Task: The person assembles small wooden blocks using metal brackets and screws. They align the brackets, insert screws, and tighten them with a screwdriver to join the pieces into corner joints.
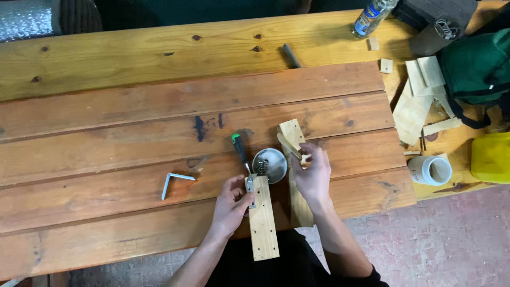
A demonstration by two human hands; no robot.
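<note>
A pale, flat wooden strip with small holes along it [264,218] lies just below the middle of the frame, its long axis running nearly top to bottom, tilted slightly so the upper end leans left; its lower end juts past the near edge of the reddish-brown plank tabletop [106,159]. The left hand [232,204] curls its fingers against the strip's upper left edge, thumb and fingers pressed onto a small grey metal bracket [249,186] sitting at that upper end. Just above the bracket lies a screwdriver with a black and green handle [240,151], its shaft pointing down toward the bracket and its handle toward the upper left.

The right hand [312,172] is right of centre, fingers bent and closed loosely around a small pale wooden piece [304,157]; how firm the pinch is cannot be told. Under and beyond that hand a second pale wooden strip [293,135] runs top to bottom. Between the hands sits a round shiny metal bowl [270,165] holding small dark screws.

At centre left lies a bent grey metal angle bracket [175,180]. At the right edge are a white cylindrical cup [430,170], pale plywood offcuts [419,101], a dark green fabric bag [478,69] and a yellow plastic container [491,157].
</note>
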